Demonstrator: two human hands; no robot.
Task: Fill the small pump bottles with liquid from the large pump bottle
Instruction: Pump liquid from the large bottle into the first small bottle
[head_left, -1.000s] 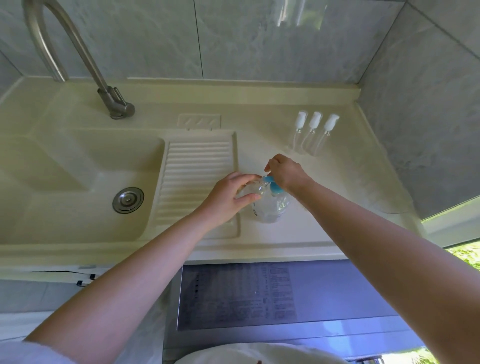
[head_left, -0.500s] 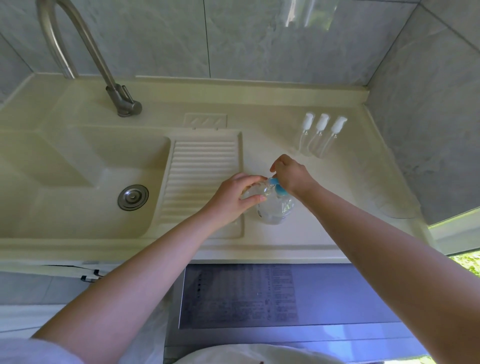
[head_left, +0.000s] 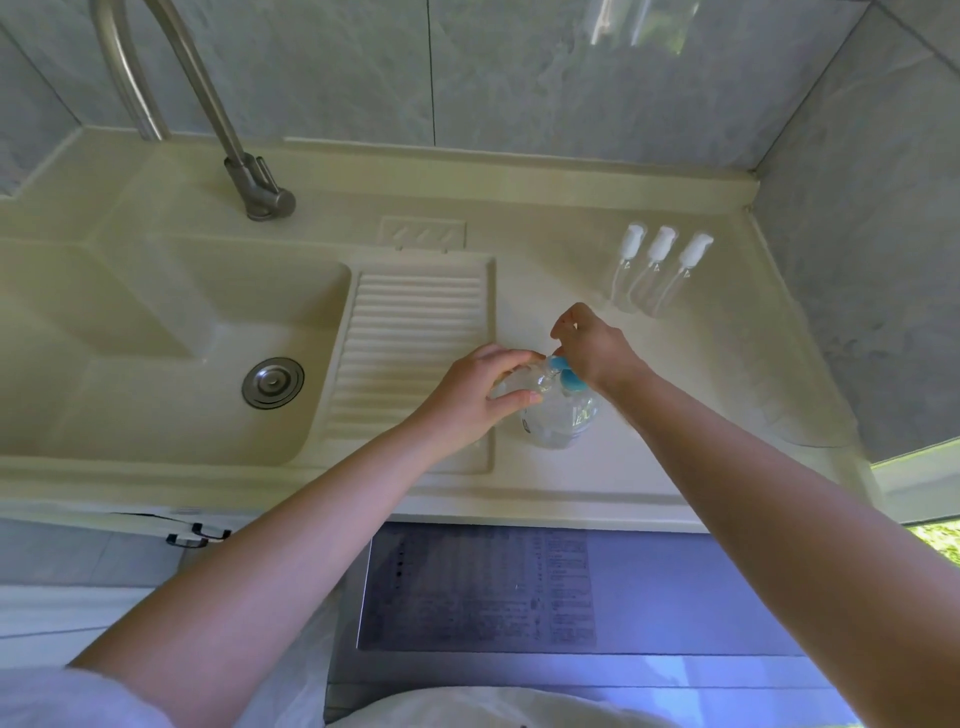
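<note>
The large pump bottle (head_left: 563, 421) is clear with a blue pump head (head_left: 567, 378) and stands on the counter right of the ribbed drainboard. My right hand (head_left: 592, 345) sits on top of the pump head with curled fingers and hides most of it. My left hand (head_left: 478, 397) grips a small clear bottle (head_left: 519, 380) between thumb and fingers, held against the pump's spout; its shape is hard to make out. Three small pump bottles (head_left: 655, 270) with white caps stand in a row at the back right, untouched.
A cream sink basin (head_left: 171, 332) with a steel drain (head_left: 272, 382) lies to the left, with a tall steel tap (head_left: 260, 192) behind it. The ribbed drainboard (head_left: 415, 332) is under my left hand. Grey tiled walls close the back and right. A grey appliance top (head_left: 519, 587) sits below the counter edge.
Both hands stay on the large bottle in the same spot. Only the view has shifted slightly, and my right fingers lift a little.
</note>
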